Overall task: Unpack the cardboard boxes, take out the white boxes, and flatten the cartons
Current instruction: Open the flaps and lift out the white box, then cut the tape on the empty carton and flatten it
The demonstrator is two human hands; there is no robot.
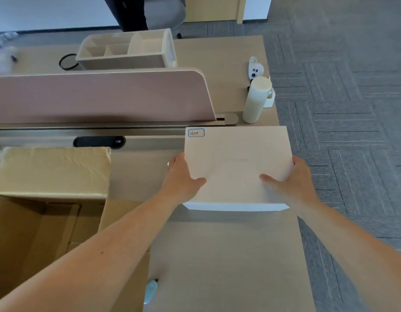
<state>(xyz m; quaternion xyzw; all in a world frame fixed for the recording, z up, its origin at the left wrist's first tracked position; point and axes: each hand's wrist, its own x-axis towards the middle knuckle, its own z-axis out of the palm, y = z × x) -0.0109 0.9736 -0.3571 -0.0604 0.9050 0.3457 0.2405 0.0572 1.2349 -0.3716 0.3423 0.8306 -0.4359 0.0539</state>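
A flat white box (235, 154) with a small blue-framed label at its far left corner sits at the right end of the desk (217, 255). My left hand (181, 176) holds its left edge, thumb on top. My right hand (291, 179) holds its right edge the same way. An open cardboard carton (48, 172) stands at the left, its flaps up; its inside looks dark and I see no white box in it.
A pink divider panel (100, 95) runs across the desk behind the carton. A pale cylinder (255, 100) stands just beyond the white box. A light blue cutter (151, 291) lies by the carton's near flap. A compartment tray (127, 50) sits on the far desk. Carpet lies to the right.
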